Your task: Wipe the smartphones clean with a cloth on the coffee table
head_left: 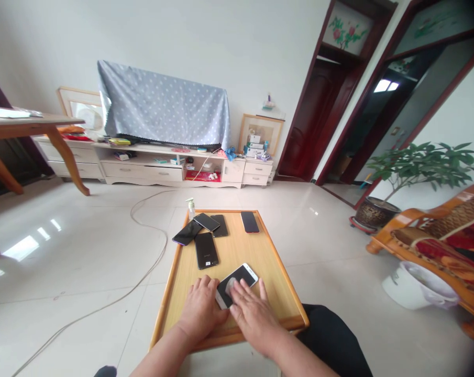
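A white smartphone (242, 275) with a dark screen lies slantwise near the front of the small wooden table (244, 246). My left hand (201, 306) grips its lower left end, thumb along the near edge. Stretched flat over the screen are the fingers of my right hand (254, 311). By their tips shows a pale round patch (231, 285); whether it is a pad or a reflection I cannot tell. Beyond my left hand lies a black phone (206, 251) with a small white label. Several other dark phones (187, 232) overlap behind it.
Another phone (250, 222) lies at the table's far right, and a pump bottle (190, 208) stands by its far left corner. A cable (158, 262) runs across the floor. To the right are a white bucket (415, 285), a potted plant (378, 212) and a wooden seat (437, 230).
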### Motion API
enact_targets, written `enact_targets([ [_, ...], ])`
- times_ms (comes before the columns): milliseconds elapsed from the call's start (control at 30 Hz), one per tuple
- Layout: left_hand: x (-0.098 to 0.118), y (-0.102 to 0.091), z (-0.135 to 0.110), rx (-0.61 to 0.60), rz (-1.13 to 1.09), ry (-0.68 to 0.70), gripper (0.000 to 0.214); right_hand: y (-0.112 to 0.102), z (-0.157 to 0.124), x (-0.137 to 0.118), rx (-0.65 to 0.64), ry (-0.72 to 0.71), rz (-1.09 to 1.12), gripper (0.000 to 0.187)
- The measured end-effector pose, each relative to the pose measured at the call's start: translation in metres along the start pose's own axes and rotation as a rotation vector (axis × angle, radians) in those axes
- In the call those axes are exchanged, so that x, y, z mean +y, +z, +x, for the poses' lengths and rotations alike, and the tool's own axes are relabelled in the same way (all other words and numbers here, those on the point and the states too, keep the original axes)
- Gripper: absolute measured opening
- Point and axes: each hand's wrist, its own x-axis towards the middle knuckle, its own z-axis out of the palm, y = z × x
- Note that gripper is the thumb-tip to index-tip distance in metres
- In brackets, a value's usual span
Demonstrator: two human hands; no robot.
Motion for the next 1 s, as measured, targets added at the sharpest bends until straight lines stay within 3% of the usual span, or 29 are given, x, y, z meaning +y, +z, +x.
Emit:
enact_targets([
  [133,0.001,-0.002,0.002,-0.021,0.006,-0.013,0.053,-0.004,0.015,0.024,0.090,0.234,-0.106,0.052],
  [367,0.000,-0.001,0.002,-0.014,-0.012,-0.021,0.048,0.011,0.005,-0.008,0.004,-0.065,0.009,0.048],
  [533,0.001,-0.004,0.004,-0.047,0.022,-0.007,0.052,-0.001,0.034,0.024,0.053,0.213,-0.112,0.051],
  [600,0.001,-0.003,0.005,-0.064,0.021,-0.017,0.054,0.000,0.046,0.028,0.057,0.248,-0.133,0.051],
  [733,-0.003,0.004,0.004,-0.033,0.001,-0.032,0.075,0.016,0.045,-0.002,0.041,0.077,-0.074,0.050],
  [833,-0.006,0.007,0.003,0.000,-0.004,-0.018,0.077,0.023,0.032,-0.024,0.004,-0.070,-0.002,0.049],
  [933,-0.006,0.007,0.002,-0.007,0.020,-0.020,0.081,0.018,0.027,-0.018,-0.039,-0.115,0.018,0.047],
  [1000,-0.004,0.006,0.003,-0.009,0.045,-0.012,0.089,0.009,0.033,-0.001,-0.028,-0.050,-0.016,0.046],
])
